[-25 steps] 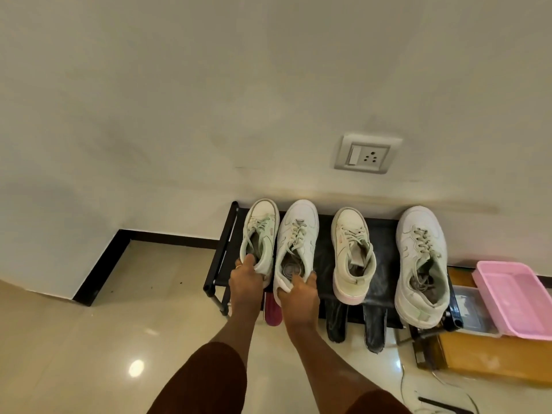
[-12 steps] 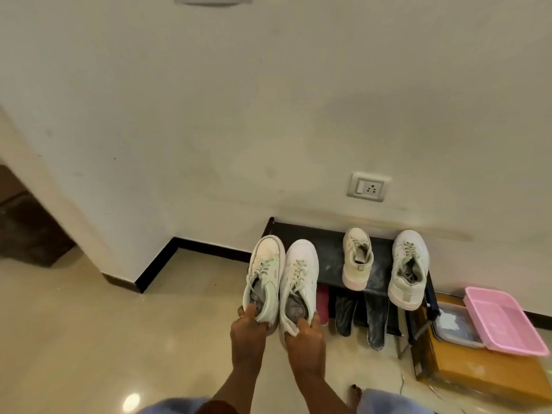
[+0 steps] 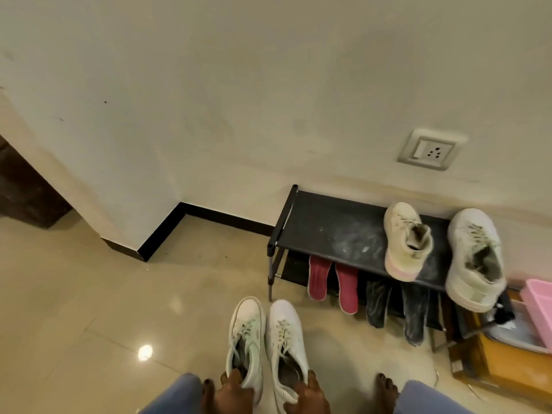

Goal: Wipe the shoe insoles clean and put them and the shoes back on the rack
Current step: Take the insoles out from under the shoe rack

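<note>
Sneakers (image 3: pixel 285 339) held by their heels look white, grey inside.

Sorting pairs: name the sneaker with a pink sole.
The cream sneaker on the rack, pink-edged at its heel. The big sneaker beside it, the left hand's mint sneaker and the right hand's white sneaker show none.

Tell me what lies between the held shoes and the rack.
Only bare floor separates the shoes from the rack, as the head view shows.
</note>
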A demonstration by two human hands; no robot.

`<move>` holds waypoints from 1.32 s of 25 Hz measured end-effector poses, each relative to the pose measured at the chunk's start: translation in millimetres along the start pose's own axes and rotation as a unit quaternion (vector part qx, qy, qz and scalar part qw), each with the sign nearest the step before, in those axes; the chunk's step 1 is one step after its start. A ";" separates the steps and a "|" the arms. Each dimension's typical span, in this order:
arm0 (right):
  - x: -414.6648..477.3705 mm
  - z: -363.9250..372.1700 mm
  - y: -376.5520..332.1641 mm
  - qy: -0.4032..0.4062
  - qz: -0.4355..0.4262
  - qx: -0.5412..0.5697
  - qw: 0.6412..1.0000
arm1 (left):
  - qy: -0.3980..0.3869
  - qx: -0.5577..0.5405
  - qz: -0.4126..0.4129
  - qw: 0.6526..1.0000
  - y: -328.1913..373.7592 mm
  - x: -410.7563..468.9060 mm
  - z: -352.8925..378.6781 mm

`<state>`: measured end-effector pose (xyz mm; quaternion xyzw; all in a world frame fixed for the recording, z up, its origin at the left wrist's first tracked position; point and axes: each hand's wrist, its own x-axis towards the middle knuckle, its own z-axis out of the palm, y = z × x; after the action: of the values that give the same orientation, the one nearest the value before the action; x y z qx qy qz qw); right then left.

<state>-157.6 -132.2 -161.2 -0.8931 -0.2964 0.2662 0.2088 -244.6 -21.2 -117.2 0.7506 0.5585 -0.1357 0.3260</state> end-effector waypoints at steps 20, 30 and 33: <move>119.0 141.7 49.4 -0.259 0.110 -0.079 0.956 | -0.026 -0.026 -0.112 0.993 -44.2 155.4 123.3; 69.8 32.8 34.0 -0.018 0.166 -0.030 0.986 | 0.075 -0.067 -0.064 0.993 42.6 60.7 91.8; 46.6 -39.0 42.7 0.184 0.212 -0.025 0.959 | 0.173 -0.094 0.118 0.973 110.3 20.4 84.4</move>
<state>-84.5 -142.2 -170.2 -0.9740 -0.0633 0.1277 0.1763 -121.9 -78.0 -154.8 0.7894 0.5244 0.0887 0.3067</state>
